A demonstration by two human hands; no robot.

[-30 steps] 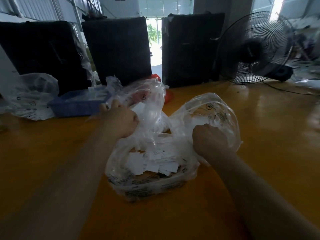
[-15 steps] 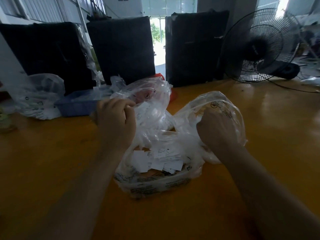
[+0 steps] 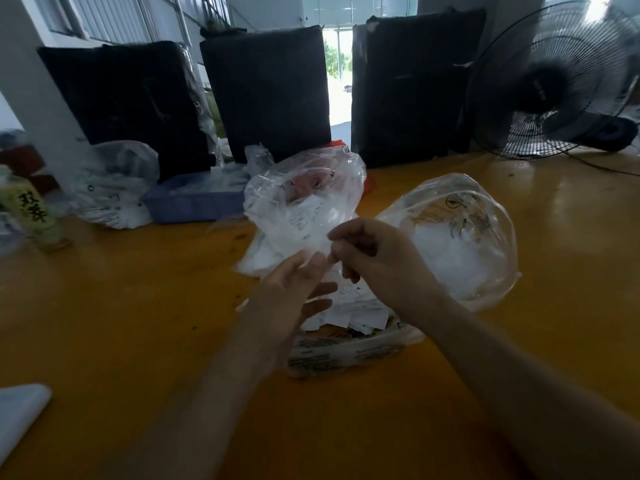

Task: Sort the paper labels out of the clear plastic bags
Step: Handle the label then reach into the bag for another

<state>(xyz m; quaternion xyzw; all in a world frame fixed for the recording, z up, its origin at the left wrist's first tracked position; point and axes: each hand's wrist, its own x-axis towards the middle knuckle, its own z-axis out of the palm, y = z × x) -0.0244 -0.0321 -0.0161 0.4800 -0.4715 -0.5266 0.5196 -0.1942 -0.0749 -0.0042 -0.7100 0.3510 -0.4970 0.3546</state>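
Both hands meet over the middle of the yellow-orange glossy tabletop (image 3: 519, 341). Right hand (image 3: 374, 258): fingers curled, thumb and fingertips pinching the lower edge of a crumpled clear plastic bag (image 3: 304, 206) that stands up just above and beyond the hand; a white printed label shows through its film. Left hand (image 3: 294, 289): palm turned up, fingers loosely spread and fairly straight, fingertips touching the same bag's lower edge right beside the right hand's pinch; whether it actually grips the film cannot be told, blur there

Directly beneath both hands: a low clear plastic bag with printed sides (image 3: 346, 351), mouth open, holding a loose heap of small white paper labels (image 3: 353, 310). Just right of the right hand: a puffed, rounded clear plastic bag with a printed mark (image 3: 453, 237), resting on the table, white contents inside, not identifiable

Beyond and left of the left hand: a shallow blue plastic tray (image 3: 190, 202), then a further white-printed plastic bag (image 3: 114, 188). Far left: a pale green bottle with dark characters (image 3: 31, 213), blurred. Beyond the hands: three upright black padded panels (image 3: 266, 91). Far right: a black wire-cage fan (image 3: 554, 81). Near left corner: a white flat object (image 3: 17, 417), unclear
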